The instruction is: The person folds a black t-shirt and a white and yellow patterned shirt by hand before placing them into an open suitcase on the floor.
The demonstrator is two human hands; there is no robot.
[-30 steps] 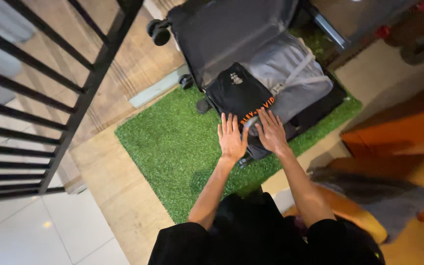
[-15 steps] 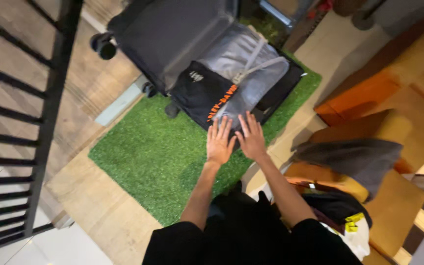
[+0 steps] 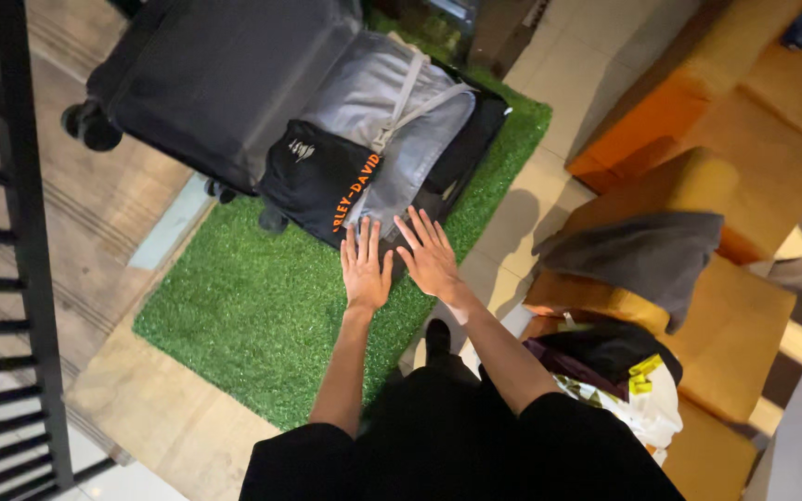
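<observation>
An open black suitcase (image 3: 215, 83) lies on a green turf mat (image 3: 262, 306). Inside it a grey packed bundle (image 3: 378, 102) is crossed by pale straps. A folded black garment with orange lettering (image 3: 313, 181) rests at its near end. My left hand (image 3: 364, 269) is flat with fingers spread, just in front of the black garment at the suitcase's near edge. My right hand (image 3: 429, 252) is beside it, fingers spread, at the same edge. Neither hand holds anything.
Black metal railing bars (image 3: 20, 232) run down the left. Orange cushioned seats (image 3: 698, 186) stand at the right with a dark grey cloth (image 3: 647, 255) draped over one. A pile of clothes (image 3: 619, 376) lies near my right arm.
The view has swung right and the suitcase now sits further left and higher in view. Both hands have drawn back from on top of the black garment to the suitcase's near edge.
</observation>
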